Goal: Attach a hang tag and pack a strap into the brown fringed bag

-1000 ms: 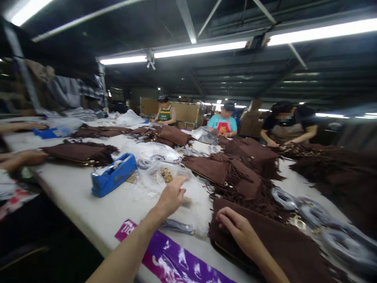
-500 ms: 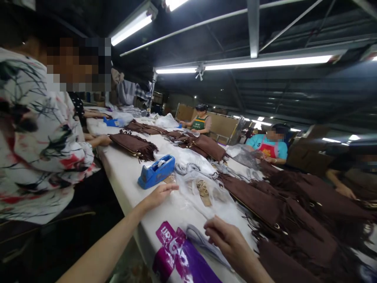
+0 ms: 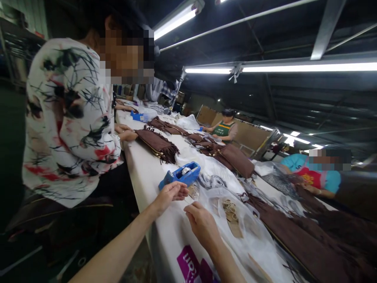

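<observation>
My left hand [image 3: 171, 195] is in front of a blue tape dispenser [image 3: 181, 174], its fingers bent together and pointing right. Close by on the right is my right hand [image 3: 202, 223], its thumb and fingertips pinched. A faint thin line shows between the two sets of fingertips, too small to name. To the right of my hands lies a clear plastic bag [image 3: 253, 232], with brown card tags [image 3: 234, 226] and pale cord loops in it. A purple printed plastic packet [image 3: 191, 262] shows partly behind my right forearm.
Brown fringed bags [image 3: 291, 228] cover the table's right side, and another brown fringed bag [image 3: 156, 143] lies farther up the white table [image 3: 138, 173]. A co-worker in a patterned shirt [image 3: 70, 118] stands at the left edge. Other people work across the table.
My right hand has moved up and left to meet my left hand near the tape dispenser. The view has turned left, so the table and people appear farther right.
</observation>
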Motion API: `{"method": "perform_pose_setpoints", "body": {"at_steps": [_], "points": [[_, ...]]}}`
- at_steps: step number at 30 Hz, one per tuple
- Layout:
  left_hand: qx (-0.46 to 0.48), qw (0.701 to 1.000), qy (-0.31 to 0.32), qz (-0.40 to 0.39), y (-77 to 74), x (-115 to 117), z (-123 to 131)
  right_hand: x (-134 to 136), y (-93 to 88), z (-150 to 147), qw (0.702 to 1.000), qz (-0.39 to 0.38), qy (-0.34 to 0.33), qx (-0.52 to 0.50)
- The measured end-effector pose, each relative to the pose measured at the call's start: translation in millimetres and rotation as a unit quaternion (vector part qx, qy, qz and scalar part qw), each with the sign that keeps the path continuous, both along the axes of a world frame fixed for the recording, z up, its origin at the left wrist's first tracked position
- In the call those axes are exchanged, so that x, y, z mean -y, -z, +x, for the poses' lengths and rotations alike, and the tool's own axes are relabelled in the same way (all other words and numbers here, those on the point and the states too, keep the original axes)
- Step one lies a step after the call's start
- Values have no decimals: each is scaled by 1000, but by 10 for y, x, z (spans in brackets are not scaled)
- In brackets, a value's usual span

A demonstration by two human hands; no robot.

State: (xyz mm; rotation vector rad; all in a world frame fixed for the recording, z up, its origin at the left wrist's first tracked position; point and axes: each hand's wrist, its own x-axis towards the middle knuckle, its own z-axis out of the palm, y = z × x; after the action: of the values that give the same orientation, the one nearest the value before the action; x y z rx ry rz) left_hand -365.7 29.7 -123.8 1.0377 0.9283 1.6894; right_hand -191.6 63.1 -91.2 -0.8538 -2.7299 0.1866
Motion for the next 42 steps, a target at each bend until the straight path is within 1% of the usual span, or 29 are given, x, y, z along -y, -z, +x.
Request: {"method": "perform_pose_setpoints", "body": {"at_steps": [2,4,6,7,9,11,12,13,14,15,17,18,19,20,21,22,23,24,25,26,27,28,30,34,36,38,40,41,42], "points": [[8,1000,3,3,15,-7,-32,23,29,-106,999,37,-9,25],[2,1000,3,-1,33,-15,-82,49,91,-202,994,90,-27,57],[-3,999,43,-19,54,-35,-123,66,193,-294,987,136,-37,80],[-9,996,81,-29,61,-53,-132,70,255,-338,985,149,-38,84],[-33,981,185,-46,57,-103,-118,66,377,-415,984,155,-33,77],[-71,952,295,-45,15,-164,-65,56,466,-460,986,151,-32,60],[-92,935,339,-38,-20,-193,-29,53,489,-464,987,148,-36,50],[-117,922,367,-30,-61,-218,9,55,495,-451,988,143,-44,40],[-150,914,376,-24,-103,-236,46,63,484,-420,988,138,-53,32],[-190,909,369,-21,-143,-248,78,79,457,-369,988,137,-63,27],[-265,905,331,-20,-194,-249,123,136,364,-206,990,109,-86,-3],[-292,904,312,-20,-201,-240,137,173,301,-95,993,66,-89,-43],[-309,901,303,-19,-196,-229,145,209,229,33,991,-1,-78,-106],[-315,898,305,-19,-181,-215,151,243,151,175,977,-87,-53,-188],[-312,897,311,-23,-159,-201,156,269,70,329,943,-180,-11,-279],[-307,896,320,-32,-137,-187,162,288,-13,493,891,-263,36,-368],[-299,895,328,-45,-117,-174,169,300,-93,662,831,-325,80,-444],[-289,896,333,-60,-106,-161,178,309,-167,836,772,-366,113,-507],[-279,898,332,-74,-104,-148,188,321,-233,1012,722,-388,133,-557],[-271,901,326,-85,-114,-136,197,340,-289,1188,682,-396,147,-597],[-269,904,320,-92,-135,-126,205,371,-332,1361,653,-392,159,-628],[-271,905,312,-97,-166,-120,209,416,-364,1530,634,-381,171,-651],[-286,902,303,-110,-248,-133,204,547,-394,1838,613,-352,195,-680],[-278,919,252,-117,-465,-291,229,888,-379,2297,598,-305,227,-705],[-298,923,218,-108,-613,-384,349,1046,-358,2460,589,-290,236,-716],[-350,920,165,-63,-786,-412,590,1174,-333,2595,575,-282,242,-728],[-407,905,122,4,-954,-339,953,1272,-304,2713,555,-283,242,-744],[-429,894,123,33,-1022,-264,1172,1313,-289,2768,542,-285,240,-753],[-445,882,145,53,-1070,-170,1406,1352,-276,2822,529,-286,238,-763]]}}
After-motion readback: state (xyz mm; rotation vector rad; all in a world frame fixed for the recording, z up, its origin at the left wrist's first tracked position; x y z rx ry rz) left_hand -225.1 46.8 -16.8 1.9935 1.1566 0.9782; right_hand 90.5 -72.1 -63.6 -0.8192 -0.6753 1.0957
